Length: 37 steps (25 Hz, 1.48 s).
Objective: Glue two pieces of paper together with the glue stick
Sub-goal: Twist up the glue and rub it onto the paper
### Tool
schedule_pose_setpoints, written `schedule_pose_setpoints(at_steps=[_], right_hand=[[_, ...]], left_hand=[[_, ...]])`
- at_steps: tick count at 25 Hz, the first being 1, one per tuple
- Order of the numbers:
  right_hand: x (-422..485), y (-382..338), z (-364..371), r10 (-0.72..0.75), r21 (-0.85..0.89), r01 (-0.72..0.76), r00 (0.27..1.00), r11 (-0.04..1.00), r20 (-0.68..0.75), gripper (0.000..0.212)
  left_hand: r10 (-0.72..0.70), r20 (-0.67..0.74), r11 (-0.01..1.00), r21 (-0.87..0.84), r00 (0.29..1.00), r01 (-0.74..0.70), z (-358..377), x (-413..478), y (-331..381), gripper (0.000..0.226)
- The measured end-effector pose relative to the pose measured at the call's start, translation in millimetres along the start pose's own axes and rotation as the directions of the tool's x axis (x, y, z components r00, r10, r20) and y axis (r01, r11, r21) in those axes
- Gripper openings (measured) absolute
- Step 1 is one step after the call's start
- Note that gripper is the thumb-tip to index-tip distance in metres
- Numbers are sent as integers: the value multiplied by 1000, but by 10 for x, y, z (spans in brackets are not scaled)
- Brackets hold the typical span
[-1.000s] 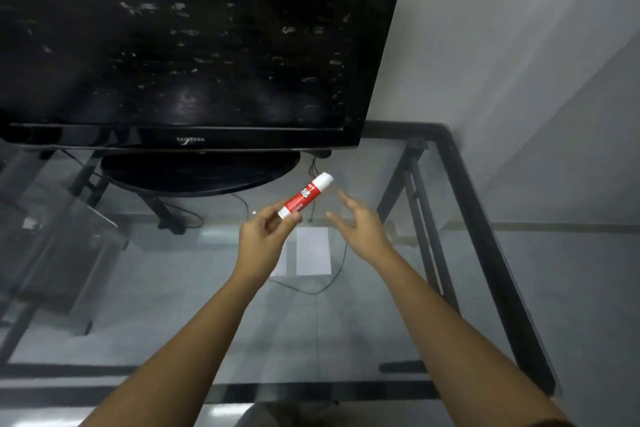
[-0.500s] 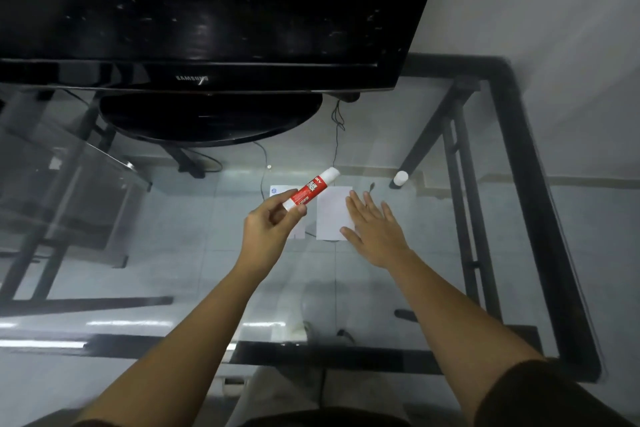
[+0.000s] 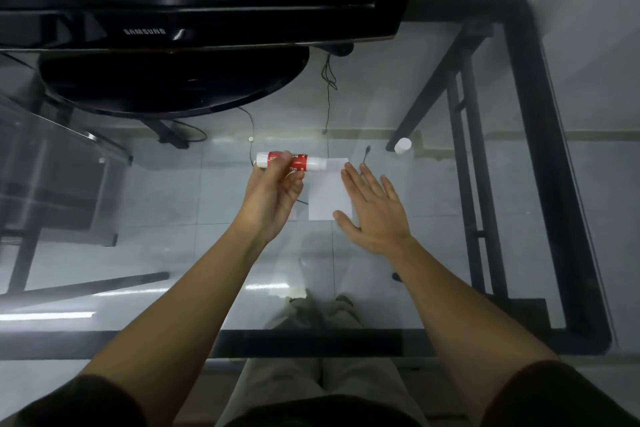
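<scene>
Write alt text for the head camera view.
A left hand holds a red and white glue stick sideways over a glass table, while the right hand lies flat, fingers spread, on a white paper.

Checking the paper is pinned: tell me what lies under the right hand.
The right hand lies flat over the right edge of the white paper sheet on the clear glass table. The covered edge is hidden.
</scene>
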State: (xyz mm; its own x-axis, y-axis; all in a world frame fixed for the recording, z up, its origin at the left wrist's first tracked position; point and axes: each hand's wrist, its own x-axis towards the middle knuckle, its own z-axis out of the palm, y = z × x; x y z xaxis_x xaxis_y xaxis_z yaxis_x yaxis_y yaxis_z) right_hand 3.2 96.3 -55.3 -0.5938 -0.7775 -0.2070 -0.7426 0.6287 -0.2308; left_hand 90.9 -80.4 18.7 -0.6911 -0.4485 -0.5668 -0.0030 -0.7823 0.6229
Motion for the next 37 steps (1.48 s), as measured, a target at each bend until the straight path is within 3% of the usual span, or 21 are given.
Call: schedule_pose_setpoints(at_steps=[2, 3, 5, 7, 9, 15, 21, 24, 31, 37], right_hand=[[-2, -1, -6, 4, 6, -4, 1000, 1000, -4, 73], [-1, -2, -8, 7, 10, -7, 1000, 1000, -4, 73], [-7, -2, -8, 13, 18, -13, 1000, 1000, -6, 75], [-4, -3, -15, 23, 24, -22, 1000, 999, -13, 75], [-4, -11, -28, 29, 25, -28, 1000, 999, -12, 75], [-5, -5, -28, 28, 42, -28, 1000, 999, -12, 75], [11, -7, -29, 23, 24, -23, 1000, 999, 3, 75], [2, -4, -42, 21, 24, -21, 1000, 999, 11, 71], [-4, -21, -53, 19, 10, -20, 999, 1000, 33, 67], [-2, -28, -85, 4, 39, -4, 1000, 999, 19, 67]], left_hand=[[77, 50, 939, 332, 996, -90, -54, -5, -33, 14], [128, 88, 819, 553, 988, -155, -108, -18, -40, 16], [226, 313, 412, 827, 923, -381, -242, -66, -58, 17], [192, 609, 48, 777, 769, -628, -352, -96, -90, 20], [103, 715, -109, 699, 691, -707, -384, -116, -115, 21], [4, 699, -124, 710, 715, -693, -200, 173, 22, 21], [146, 641, -135, 767, 754, -627, 61, 590, 202, 19], [185, 662, -78, 746, 726, -661, -21, 448, 117, 20], [25, 639, -29, 769, 769, -638, -177, 147, -174, 22], [203, 585, -91, 810, 785, -580, 125, 599, 83, 22]])
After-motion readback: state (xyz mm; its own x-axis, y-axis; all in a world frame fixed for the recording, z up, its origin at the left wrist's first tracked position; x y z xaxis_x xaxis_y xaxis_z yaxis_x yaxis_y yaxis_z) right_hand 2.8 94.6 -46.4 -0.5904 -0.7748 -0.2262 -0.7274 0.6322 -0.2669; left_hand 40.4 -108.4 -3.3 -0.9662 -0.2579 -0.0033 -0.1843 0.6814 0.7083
